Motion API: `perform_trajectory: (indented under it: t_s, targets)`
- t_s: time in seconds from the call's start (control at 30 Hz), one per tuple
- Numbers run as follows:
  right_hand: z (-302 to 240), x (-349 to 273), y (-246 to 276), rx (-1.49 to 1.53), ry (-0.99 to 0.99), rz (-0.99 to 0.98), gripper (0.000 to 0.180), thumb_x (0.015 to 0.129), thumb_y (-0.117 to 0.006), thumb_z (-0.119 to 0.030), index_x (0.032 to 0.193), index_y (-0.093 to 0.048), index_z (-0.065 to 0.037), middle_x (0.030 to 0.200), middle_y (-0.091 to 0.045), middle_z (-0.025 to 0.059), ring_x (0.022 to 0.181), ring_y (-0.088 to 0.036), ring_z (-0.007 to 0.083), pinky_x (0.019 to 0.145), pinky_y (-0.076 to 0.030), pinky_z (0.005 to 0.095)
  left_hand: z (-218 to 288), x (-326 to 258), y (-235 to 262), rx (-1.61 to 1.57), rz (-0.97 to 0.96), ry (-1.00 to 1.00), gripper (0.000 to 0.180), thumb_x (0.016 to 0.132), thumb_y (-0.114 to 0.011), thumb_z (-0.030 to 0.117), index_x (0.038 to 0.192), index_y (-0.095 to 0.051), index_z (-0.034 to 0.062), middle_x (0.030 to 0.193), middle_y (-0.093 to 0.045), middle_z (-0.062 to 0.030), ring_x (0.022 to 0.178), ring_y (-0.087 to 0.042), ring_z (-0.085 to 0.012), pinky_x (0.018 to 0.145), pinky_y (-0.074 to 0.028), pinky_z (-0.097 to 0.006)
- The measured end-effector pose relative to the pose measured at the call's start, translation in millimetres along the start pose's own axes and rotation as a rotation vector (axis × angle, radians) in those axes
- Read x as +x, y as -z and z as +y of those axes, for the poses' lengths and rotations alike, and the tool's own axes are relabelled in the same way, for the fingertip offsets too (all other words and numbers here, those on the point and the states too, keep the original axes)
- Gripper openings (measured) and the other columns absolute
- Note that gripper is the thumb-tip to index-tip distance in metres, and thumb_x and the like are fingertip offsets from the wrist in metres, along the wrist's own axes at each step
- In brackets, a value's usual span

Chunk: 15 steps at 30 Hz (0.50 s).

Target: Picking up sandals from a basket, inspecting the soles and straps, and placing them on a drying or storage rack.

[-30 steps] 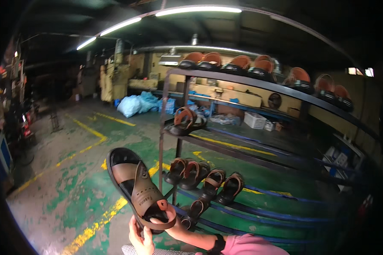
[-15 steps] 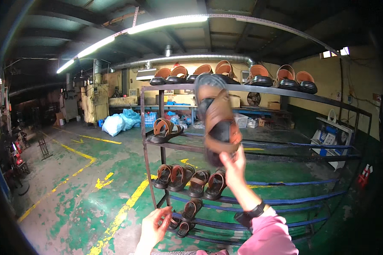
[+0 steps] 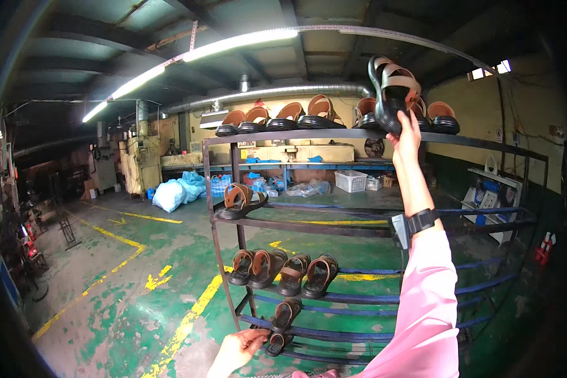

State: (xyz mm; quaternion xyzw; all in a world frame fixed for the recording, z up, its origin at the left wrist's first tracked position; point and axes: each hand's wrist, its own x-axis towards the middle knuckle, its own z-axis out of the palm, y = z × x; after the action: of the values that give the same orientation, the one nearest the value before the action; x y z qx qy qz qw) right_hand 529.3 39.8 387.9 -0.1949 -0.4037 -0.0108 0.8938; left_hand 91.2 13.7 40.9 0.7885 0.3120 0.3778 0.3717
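Sandal going up on the top shelf of the rack

The right hand (image 3: 404,133) is stretched way overhead, fingers pinching the heel end of a black-soled tan sandal (image 3: 392,89), which sits tilted just above those fingertips at the top shelf (image 3: 334,134), squeezed between other sandals (image 3: 283,116) already lined up there. The left hand (image 3: 236,350) hangs low, fingers loosely curled and holding nothing, right beside a sandal on the bottom rail (image 3: 277,341). My guess at the risk: with a grip only at the heel and a full reach, the sandal could tip and slide off, or shove a neighbour off the shelf edge.
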Motion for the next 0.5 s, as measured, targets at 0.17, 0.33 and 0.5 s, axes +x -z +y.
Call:
perform_trajectory:
  t_s: [0.17, 0.33, 0.5]
  targets:
    - [13.3, 40.5, -14.4, 0.128, -0.142, 0.140, 0.027, 0.083, -0.064, -0.026, 0.104, -0.056, -0.012, 0.074, -0.059, 0.0023, 0.047, -0.053, 0.0106, 0.038, -0.049, 0.0232, -6.5, -16.0, 16.3, 0.124, -0.057, 0.000, 0.021, 0.089, -0.059, 0.011, 0.107, -0.066, 0.0042, 0.085, -0.070, -0.0083, 0.078, -0.067, -0.0139, 0.069, -0.052, -0.027]
    - [27.6, 62.9, -17.6, -0.136, -0.183, 0.281, 0.044, 0.076, -0.070, -0.037, 0.108, -0.057, -0.011, 0.076, -0.058, 0.0036, 0.051, -0.055, 0.0114, 0.039, -0.048, 0.0232, -15.8, -30.5, 46.1, 0.111, -0.027, 0.158, 0.023, 0.090, -0.058, 0.014, 0.109, -0.066, 0.0058, 0.085, -0.070, -0.0061, 0.076, -0.066, -0.0118, 0.068, -0.052, -0.026]
    - [19.3, 82.9, -12.9, -0.298, -0.094, 0.223, 0.048, 0.079, -0.067, -0.038, 0.113, -0.056, -0.005, 0.084, -0.059, 0.0059, 0.052, -0.054, 0.0148, 0.046, -0.051, 0.0269, -31.8, -17.9, 54.5, 0.056, -0.022, 0.163, 0.024, 0.090, -0.058, 0.014, 0.110, -0.065, 0.0041, 0.085, -0.070, -0.0082, 0.078, -0.066, -0.0114, 0.071, -0.052, -0.026]
